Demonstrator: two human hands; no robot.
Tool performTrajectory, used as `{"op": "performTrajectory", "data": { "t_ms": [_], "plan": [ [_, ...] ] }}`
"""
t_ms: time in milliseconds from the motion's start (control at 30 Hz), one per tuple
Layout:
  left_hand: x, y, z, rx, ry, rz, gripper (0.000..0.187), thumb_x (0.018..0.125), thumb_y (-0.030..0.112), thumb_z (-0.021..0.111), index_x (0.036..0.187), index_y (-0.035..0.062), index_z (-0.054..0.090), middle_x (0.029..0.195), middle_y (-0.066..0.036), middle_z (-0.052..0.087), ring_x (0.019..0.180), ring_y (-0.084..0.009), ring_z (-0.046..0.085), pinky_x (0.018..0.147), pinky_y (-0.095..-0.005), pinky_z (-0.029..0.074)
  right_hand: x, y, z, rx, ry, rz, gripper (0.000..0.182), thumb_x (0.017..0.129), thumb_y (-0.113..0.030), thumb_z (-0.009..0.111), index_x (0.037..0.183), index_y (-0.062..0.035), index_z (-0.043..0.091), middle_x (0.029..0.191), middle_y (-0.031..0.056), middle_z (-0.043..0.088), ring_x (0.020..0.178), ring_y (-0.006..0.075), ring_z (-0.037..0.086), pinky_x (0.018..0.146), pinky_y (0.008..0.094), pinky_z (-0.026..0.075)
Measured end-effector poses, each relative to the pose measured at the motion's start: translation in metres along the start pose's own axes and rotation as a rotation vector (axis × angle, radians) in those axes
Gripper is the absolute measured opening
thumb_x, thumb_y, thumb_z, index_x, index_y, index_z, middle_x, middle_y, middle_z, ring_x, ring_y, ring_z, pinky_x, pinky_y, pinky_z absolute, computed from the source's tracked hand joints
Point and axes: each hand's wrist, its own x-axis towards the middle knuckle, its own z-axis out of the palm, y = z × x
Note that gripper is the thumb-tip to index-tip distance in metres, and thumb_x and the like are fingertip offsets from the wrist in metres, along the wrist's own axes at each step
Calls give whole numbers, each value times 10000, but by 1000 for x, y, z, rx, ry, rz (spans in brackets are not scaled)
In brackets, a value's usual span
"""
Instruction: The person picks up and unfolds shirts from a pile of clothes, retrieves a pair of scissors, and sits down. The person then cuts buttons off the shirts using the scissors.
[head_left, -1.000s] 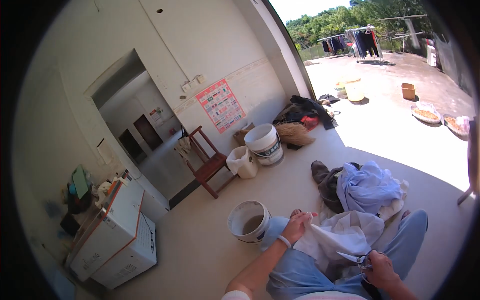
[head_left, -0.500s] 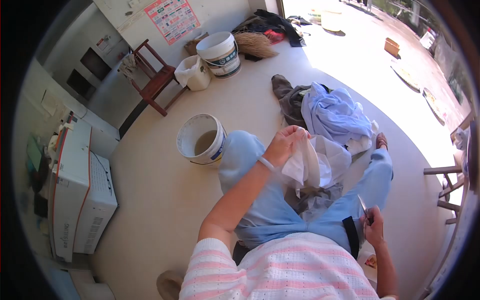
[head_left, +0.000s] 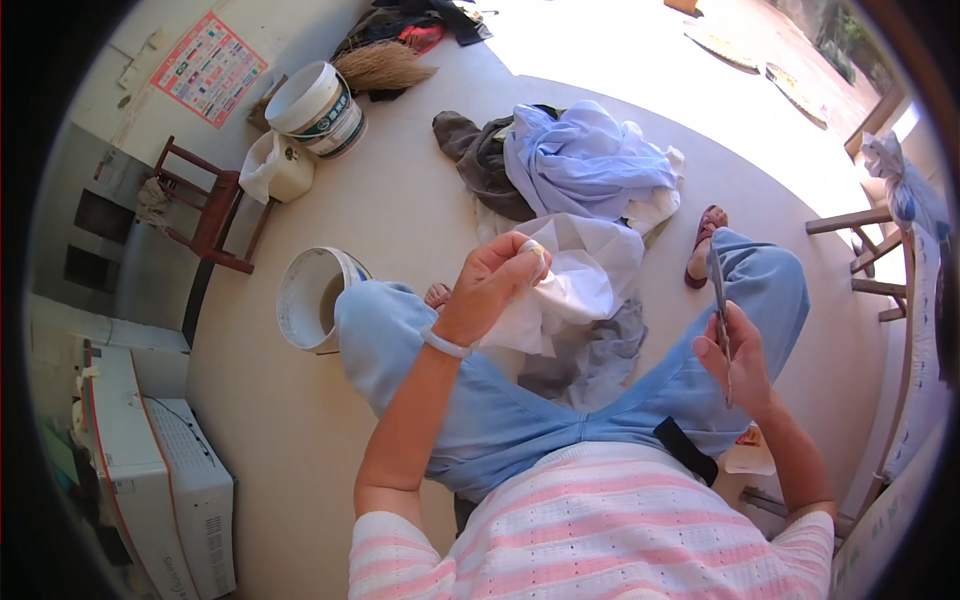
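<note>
My left hand (head_left: 492, 285) is closed in a pinch on the white cloth (head_left: 575, 285), holding it up between my knees; the cloth hangs down over grey fabric (head_left: 590, 355). In my right hand (head_left: 733, 355), raised over my right thigh, is a pair of scissors (head_left: 719, 290) with the blades pointing up and away from me. Beyond the white cloth lies a heap with a light blue garment (head_left: 585, 160) and a dark brown garment (head_left: 480, 165).
A bucket with murky liquid (head_left: 318, 300) stands left of my left knee. A labelled bucket (head_left: 318, 110), a cream container (head_left: 280, 168) and a wooden chair (head_left: 215, 215) are at upper left. Boxes (head_left: 165, 480) stand at lower left, a wooden stool (head_left: 865, 222) at right.
My right hand has risen with the scissors from beside my thigh. My left hand still grips the white cloth. The view has shifted, so the room's objects appear further left.
</note>
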Motion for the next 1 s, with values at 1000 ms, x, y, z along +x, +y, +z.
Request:
{"op": "performTrajectory", "data": {
  "t_ms": [1000],
  "plan": [
    [159,-43,-145,-492,322,-659,187,900,179,480,754,69,439,651,34,375,590,-63,282,561,-222,255,240,133,65,461,-112,1272,259,816,-119,629,800,-95,372,582,10,386,457,100,398,384,243,301]
  ]
}}
